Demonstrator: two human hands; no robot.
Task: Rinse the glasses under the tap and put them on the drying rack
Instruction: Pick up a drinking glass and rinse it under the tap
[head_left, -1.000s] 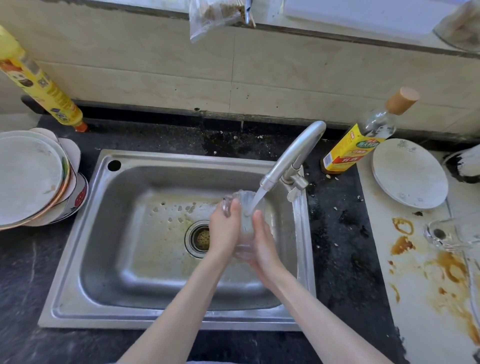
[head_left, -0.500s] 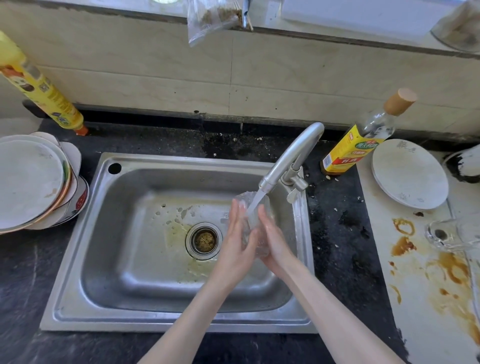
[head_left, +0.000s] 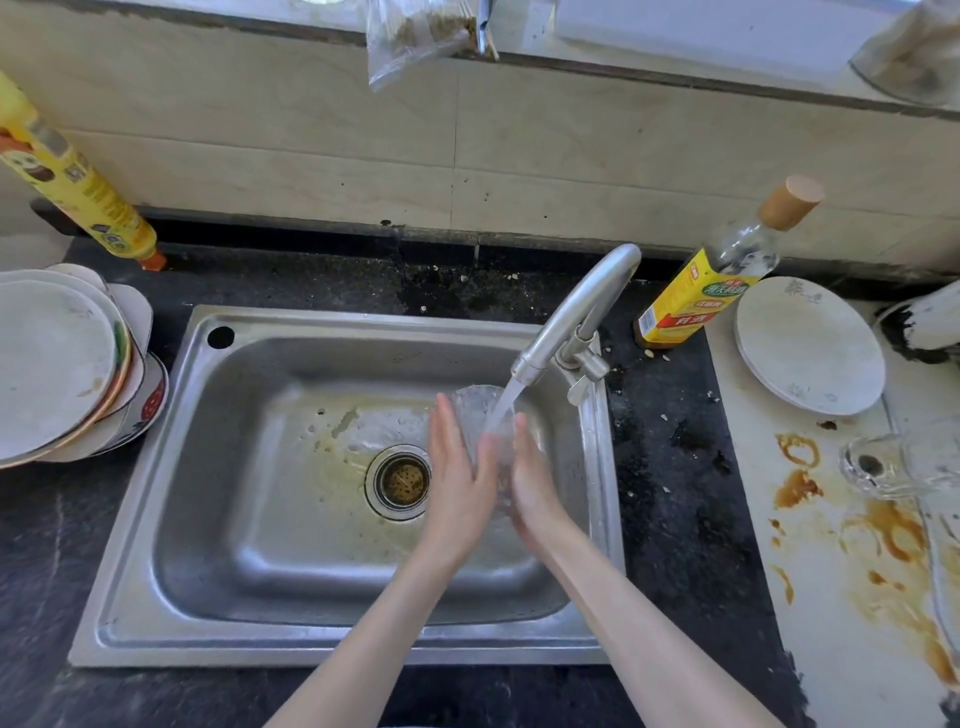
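Two hands, our left hand (head_left: 457, 483) and right hand (head_left: 535, 483), press flat with straight fingers against a clear glass (head_left: 480, 415), sandwiched under the tap (head_left: 571, 317) stream, over the sink (head_left: 260, 519), right of the drain (head_left: 402, 482).

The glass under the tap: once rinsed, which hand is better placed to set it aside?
Probably the right hand: it is nearer the right counter, where another glass lies. No drying rack is clearly visible.
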